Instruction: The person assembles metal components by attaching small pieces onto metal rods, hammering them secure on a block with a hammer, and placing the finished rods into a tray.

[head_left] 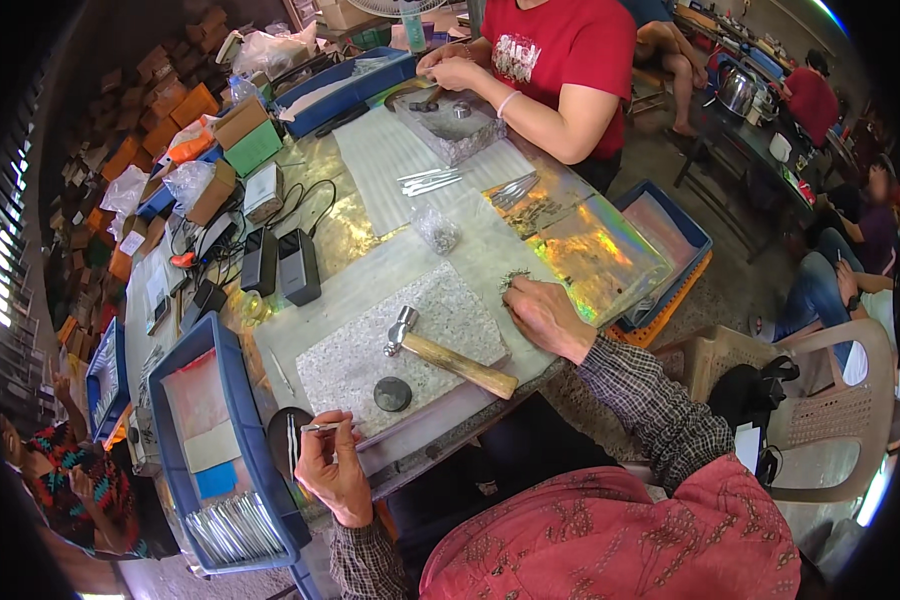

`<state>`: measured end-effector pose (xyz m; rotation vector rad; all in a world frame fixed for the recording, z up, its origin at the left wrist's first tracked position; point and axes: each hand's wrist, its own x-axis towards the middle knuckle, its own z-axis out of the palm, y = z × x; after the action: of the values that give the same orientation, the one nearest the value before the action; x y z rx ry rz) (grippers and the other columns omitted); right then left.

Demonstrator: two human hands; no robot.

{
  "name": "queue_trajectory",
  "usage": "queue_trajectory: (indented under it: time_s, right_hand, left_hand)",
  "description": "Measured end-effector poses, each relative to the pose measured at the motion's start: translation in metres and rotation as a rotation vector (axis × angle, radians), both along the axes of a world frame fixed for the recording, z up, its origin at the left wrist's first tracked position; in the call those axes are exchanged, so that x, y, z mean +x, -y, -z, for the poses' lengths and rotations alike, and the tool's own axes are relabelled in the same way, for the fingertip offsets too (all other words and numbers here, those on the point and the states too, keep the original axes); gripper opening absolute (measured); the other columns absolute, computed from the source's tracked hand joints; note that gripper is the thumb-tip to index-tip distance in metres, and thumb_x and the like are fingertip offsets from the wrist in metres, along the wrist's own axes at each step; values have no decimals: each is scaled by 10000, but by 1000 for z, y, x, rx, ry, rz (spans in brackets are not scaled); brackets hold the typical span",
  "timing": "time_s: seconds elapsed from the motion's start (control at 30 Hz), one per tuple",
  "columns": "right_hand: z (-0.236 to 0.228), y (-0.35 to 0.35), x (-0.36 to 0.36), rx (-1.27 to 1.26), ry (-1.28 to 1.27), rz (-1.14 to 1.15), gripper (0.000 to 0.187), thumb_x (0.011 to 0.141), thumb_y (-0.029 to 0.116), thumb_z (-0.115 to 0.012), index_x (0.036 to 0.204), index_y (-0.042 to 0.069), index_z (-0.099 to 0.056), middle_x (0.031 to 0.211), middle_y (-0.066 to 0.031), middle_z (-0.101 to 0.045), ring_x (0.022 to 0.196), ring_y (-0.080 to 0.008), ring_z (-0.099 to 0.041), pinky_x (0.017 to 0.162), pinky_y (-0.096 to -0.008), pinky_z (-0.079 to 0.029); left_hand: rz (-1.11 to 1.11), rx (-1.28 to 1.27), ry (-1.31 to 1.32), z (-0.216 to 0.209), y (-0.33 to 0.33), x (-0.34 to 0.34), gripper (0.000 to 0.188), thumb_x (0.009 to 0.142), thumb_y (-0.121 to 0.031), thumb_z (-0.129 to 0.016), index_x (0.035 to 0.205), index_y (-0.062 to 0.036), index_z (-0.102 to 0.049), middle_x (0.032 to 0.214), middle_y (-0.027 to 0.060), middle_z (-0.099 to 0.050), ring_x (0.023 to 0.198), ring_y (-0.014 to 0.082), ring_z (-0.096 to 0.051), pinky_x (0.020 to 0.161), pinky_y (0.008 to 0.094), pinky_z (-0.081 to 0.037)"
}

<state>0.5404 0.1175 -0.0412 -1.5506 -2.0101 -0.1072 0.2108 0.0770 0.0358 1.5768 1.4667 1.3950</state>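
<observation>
My left hand [336,472], at the near left of the table, pinches a slim silver metal piece [322,427]. Beside its fingers is a dark round dish [282,432], partly hidden by the hand. My right hand [550,318] rests on the table to the right, its fingers curled down at a small heap of tiny metal bits [513,279]. Whether a bit is between those fingertips I cannot make out. Between my hands lies a speckled stone slab [345,350]. On it are a ball-peen hammer [455,364] with a wooden handle and a dark round disc [392,394].
A blue tray [253,420] with many slim metal pieces stands at my left. Black boxes [296,268] with cables and a plastic bag [435,230] lie farther off. Across the table a person in red [570,70] works at another stone block [460,140]. A plastic chair [840,430] stands right.
</observation>
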Motion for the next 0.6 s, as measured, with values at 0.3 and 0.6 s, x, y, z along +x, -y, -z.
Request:
queue_trajectory:
  time_s: [0.3,0.6]
  right_hand:
    - [-9,-13,5,20,51,-182,111,707,52,-608,765,31,-516,763,-141,-519,705,-352,-557,562,-446,-441]
    - [-6,-14,5,10,37,-258,146,674,64,-637,753,41,-517,755,-149,-519,728,-349,-558,593,-457,-443]
  left_hand:
    - [17,3,18,2,-1,-2,62,910,-28,-626,945,18,-648,834,51,-683,658,88,-615,616,217,-485]
    - [20,21,-56,4,-1,-2,43,868,10,-635,893,39,-653,762,66,-665,639,90,-576,623,241,-465]
